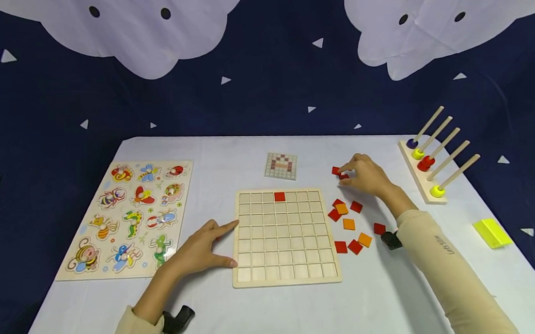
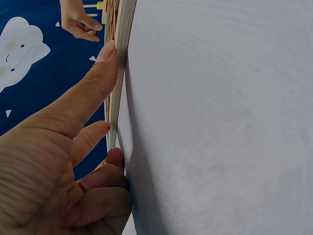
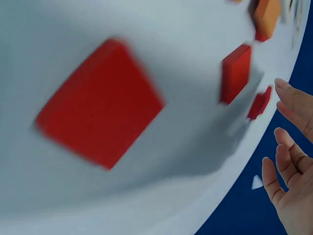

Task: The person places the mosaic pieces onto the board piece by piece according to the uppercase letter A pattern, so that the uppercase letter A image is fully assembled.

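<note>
The left hand (image 1: pixel 198 250) touched the board (image 1: pixel 284 244) edge with thumb and forefinger wide apart; the right hand (image 1: pixel 366 175), fingers parted, reached to red tiles (image 1: pixel 335 170).

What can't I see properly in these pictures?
Head view: one red square, partly hidden by the right hand.
Head view: the pattern on the card, too small.
Left wrist view: the grid on the board, seen edge-on.
Right wrist view: an orange square, blurred.
</note>
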### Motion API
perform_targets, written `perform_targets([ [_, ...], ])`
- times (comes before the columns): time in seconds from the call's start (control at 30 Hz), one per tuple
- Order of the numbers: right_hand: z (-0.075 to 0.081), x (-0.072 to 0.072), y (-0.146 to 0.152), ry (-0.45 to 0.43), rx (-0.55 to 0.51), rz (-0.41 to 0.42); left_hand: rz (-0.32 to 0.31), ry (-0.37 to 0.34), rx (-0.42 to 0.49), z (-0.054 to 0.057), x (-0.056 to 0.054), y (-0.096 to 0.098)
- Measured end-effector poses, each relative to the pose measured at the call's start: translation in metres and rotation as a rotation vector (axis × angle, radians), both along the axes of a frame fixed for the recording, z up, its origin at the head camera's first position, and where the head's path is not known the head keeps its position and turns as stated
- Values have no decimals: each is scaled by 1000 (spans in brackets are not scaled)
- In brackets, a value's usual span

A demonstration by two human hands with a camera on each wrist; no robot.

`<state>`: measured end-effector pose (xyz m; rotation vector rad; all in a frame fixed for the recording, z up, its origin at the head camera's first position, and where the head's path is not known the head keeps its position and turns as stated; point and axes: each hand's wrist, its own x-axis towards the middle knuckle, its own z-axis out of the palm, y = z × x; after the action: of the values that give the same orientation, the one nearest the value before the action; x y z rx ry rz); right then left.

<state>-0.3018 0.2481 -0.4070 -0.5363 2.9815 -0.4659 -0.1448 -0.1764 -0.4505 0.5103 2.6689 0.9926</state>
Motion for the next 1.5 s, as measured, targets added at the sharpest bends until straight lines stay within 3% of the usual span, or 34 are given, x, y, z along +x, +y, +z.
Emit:
perform_targets([
  [0.17,-8,-1,12,-12,27,-28,0,11,-5,0,2,0],
  [0.63,-19,10,26,-40,28,4,10,-3,25,-4,0,-1],
  [0.93,-21,17,26,15,-3,21,13,-9,18,-5,2,-2],
  [1.13,-7,22,5,66,-51,60,17,-7,27,-4,1,-2],
  [1.5,16,39,-70,101,-117,276,14,-4,23,-1,1,2],
])
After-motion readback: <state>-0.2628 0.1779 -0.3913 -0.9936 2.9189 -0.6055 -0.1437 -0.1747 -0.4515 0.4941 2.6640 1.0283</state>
